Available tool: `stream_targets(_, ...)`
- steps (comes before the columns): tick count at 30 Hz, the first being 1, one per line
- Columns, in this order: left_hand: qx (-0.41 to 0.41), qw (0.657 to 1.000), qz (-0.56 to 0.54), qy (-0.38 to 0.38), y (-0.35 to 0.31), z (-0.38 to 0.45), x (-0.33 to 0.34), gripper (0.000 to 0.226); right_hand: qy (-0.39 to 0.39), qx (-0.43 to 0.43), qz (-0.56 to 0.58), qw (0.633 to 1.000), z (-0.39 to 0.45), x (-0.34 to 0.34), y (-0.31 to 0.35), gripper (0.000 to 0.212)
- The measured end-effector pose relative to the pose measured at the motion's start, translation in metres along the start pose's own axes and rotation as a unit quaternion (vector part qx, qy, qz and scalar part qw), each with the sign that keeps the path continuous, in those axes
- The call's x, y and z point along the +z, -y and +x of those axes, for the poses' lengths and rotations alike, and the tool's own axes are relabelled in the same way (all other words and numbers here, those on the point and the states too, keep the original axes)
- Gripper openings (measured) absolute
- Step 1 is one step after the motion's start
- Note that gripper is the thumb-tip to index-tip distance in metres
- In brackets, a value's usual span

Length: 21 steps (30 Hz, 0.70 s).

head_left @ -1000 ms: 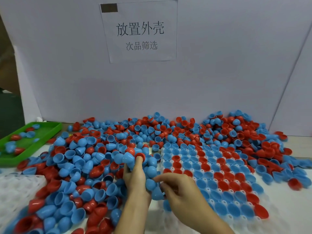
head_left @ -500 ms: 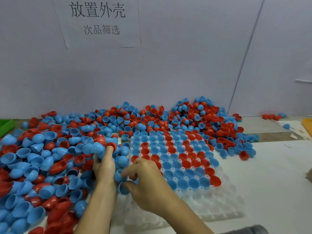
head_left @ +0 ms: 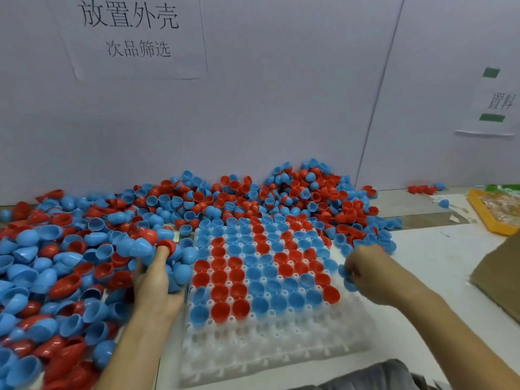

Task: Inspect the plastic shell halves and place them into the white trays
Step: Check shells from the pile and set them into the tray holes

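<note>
Left hand (head_left: 157, 280) gripping blue shells (head_left: 180, 273) at tray's (head_left: 270, 353) 9 o'clock edge; right hand (head_left: 365, 273) pinching blue shell (head_left: 345, 273) at 3 o'clock. Risks: overfull left grip spilling; knocking seated halves.

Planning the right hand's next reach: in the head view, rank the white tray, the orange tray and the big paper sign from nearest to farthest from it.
1. White tray: just left of the right hand.
2. Orange tray: far right, beyond the hand.
3. Big paper sign: upper left on the wall.
</note>
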<state>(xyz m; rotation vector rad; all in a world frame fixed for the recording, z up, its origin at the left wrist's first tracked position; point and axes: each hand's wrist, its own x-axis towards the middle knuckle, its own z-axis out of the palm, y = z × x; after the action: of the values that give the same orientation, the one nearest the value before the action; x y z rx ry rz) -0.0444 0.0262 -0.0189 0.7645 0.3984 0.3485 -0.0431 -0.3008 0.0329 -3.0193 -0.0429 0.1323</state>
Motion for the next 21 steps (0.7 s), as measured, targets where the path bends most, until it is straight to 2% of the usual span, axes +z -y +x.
stream_targets(4, -0.014, 0.999, 0.01, 0.031, 0.001, -0.001, 0.001, 0.025, 0.019, -0.016, -0.058, 0.998, 0.003, 0.022, 0.004, 0.009)
stream_targets(8, -0.024, 0.999, -0.019, 0.033, 0.001, -0.001, 0.0, 0.033, 0.043, -0.009, -0.056, 0.997, 0.009, 0.01, -0.005, 0.029)
stream_targets(11, -0.037, 0.998, -0.031, 0.027, 0.001, 0.001, -0.002, 0.035, -0.02, -0.038, -0.044, 0.998, 0.008, -0.005, 0.012, 0.028)
stream_targets(13, -0.047, 0.998, -0.028, 0.032, 0.002, 0.001, -0.003, 0.028, -0.065, -0.11, 0.035, 0.991, 0.006, -0.011, 0.041, 0.022)
stream_targets(14, -0.053, 0.998, -0.026, 0.037, 0.002, 0.001, -0.003, 0.027, -0.063, -0.137, 0.097, 0.984, 0.004, -0.012, 0.06, 0.02)
stream_targets(16, -0.06, 0.997, -0.026, 0.051, 0.0, 0.0, -0.004, 0.029, 0.0, -0.162, 0.222, 0.961, 0.0, -0.004, 0.101, 0.019)
stream_targets(18, -0.065, 0.995, -0.04, 0.069, -0.001, -0.002, -0.004, 0.036, 0.069, -0.17, 0.295, 0.938, 0.0, 0.011, 0.138, 0.021)
stream_targets(21, -0.07, 0.991, -0.058, 0.095, -0.004, -0.005, -0.004, 0.041, 0.091, -0.162, 0.416, 0.89, 0.0, 0.032, 0.178, 0.017)
